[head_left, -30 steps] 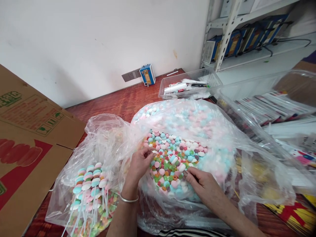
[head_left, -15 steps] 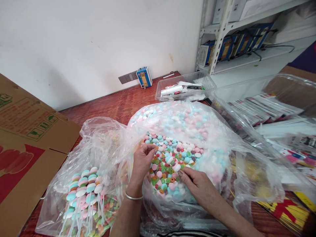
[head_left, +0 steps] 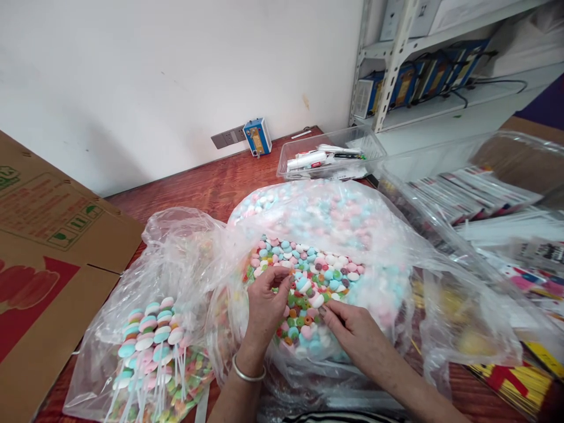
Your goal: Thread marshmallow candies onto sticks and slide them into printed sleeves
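Wooden table (head_left: pixel 211 182), left hand (head_left: pixel 267 299) nearer right hand (head_left: pixel 352 329)

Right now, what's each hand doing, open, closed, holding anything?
Left hand: pinched shut among the loose candies, contents unclear.
Right hand: fingertips on the candies, grip cannot be told.

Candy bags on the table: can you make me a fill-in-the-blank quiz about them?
The left hand and right hand reach into the big bag of loose ____.
The silver bracelet sits on the ____ wrist.
The smaller bag holds stacked sweets on white ____.
The box beside it is made of ____.
Missing words: candies; left; sticks; cardboard.
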Available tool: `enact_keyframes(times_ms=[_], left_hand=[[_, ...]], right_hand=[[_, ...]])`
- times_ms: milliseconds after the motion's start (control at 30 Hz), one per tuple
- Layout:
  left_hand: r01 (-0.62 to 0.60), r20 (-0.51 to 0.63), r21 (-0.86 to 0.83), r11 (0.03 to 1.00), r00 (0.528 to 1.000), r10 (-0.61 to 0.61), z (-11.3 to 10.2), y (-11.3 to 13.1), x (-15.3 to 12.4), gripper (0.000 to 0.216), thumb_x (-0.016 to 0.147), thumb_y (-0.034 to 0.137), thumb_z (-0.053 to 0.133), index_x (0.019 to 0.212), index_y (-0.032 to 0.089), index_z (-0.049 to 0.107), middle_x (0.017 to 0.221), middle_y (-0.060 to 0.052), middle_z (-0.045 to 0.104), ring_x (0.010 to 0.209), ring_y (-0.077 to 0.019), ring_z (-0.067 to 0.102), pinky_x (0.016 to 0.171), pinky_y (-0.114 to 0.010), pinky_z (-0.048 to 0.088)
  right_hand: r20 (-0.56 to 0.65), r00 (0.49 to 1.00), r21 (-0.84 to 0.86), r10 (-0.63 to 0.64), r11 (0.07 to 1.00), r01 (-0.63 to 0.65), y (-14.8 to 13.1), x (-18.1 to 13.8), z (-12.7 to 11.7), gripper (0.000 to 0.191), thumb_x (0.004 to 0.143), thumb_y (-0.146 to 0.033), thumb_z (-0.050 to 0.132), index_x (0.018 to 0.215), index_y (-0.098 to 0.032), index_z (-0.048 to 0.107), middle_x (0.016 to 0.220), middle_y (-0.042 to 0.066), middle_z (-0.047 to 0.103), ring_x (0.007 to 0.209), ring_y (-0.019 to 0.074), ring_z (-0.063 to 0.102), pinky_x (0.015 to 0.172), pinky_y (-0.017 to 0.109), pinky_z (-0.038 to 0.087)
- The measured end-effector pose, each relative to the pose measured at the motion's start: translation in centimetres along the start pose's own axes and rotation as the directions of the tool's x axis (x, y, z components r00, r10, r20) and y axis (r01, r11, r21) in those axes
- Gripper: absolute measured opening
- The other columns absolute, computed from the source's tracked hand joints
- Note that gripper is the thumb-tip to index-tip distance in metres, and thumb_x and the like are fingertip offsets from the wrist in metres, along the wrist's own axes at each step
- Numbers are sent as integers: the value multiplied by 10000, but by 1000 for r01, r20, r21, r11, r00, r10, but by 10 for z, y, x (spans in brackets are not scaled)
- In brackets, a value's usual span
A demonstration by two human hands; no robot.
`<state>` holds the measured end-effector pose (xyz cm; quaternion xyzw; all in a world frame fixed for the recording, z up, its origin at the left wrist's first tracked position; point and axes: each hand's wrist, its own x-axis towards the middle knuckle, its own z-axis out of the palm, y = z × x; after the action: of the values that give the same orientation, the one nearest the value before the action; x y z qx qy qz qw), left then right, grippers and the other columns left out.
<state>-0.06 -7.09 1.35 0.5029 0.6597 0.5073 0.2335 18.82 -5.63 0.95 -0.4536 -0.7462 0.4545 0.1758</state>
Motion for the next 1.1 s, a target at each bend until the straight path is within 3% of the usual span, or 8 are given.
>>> enact_keyframes(times_ms=[233,367,567,733,800,867,1000,1100], left_hand=[[188,24,-201,961,982,-187,7,1,-7,130,816,274,648,894,175,681,780,-22,714,711,-141,652,662,-246,527],[210,-25,-246,946,975,-223,10,-2,-11,142,811,288,656,889,172,680,749,-14,703,686,-139,645,639,-245,525],[-1,-10,-44,999,1000,0,14,-4,-19,116,861,267,616,918,203,695,835,-34,703,773,-160,650,710,-280,525],[-211,97,71,975,974,204,11,-2,-27,196,912,212,520,982,229,702,885,-52,719,819,-175,658,739,-295,517],[-230,108,97,968,970,219,4,-5,-24,253,921,209,495,1083,242,687,954,-62,729,839,-185,670,755,-302,517],[-209,28,230,951,978,208,-5,-8,-15,289,921,216,493,1154,253,661,1028,-70,722,895,-203,669,797,-317,507],[-130,-32,683,718,978,207,-23,-16,11,225,882,200,513,1029,215,683,1072,-111,675,1032,-273,595,917,-406,445],[-85,4,839,538,989,150,-28,-21,24,115,822,201,568,860,186,676,964,-127,660,957,-292,582,879,-432,438]], right_hand=[[17,1000,-4,3,1000,-3,3,-2,-1,335,920,-334,378,617,-213,456,599,-25,563,590,148,514,553,242,319],[26,1000,18,4,1000,-5,3,-3,-3,336,920,-340,385,619,-213,461,607,-26,564,589,145,501,547,240,323],[26,1000,66,8,998,-10,6,-5,-2,336,929,-354,381,665,-207,528,642,-15,600,617,162,534,568,244,362],[-4,999,180,-41,983,42,16,-7,3,347,957,-416,366,768,-214,575,727,3,625,720,191,574,663,257,430],[-20,999,218,-42,975,45,19,-8,3,356,958,-440,369,765,-214,566,711,-1,595,693,182,552,638,248,429],[-29,999,230,-31,973,37,19,-8,3,367,953,-453,373,745,-212,555,675,-11,552,643,166,515,589,237,411],[-35,999,219,-32,975,39,17,-9,1,373,941,-445,379,710,-204,545,643,-23,495,617,151,477,559,229,382],[-31,999,208,-40,977,46,15,-9,1,378,941,-433,367,710,-198,553,642,-24,487,620,150,476,560,229,377]])
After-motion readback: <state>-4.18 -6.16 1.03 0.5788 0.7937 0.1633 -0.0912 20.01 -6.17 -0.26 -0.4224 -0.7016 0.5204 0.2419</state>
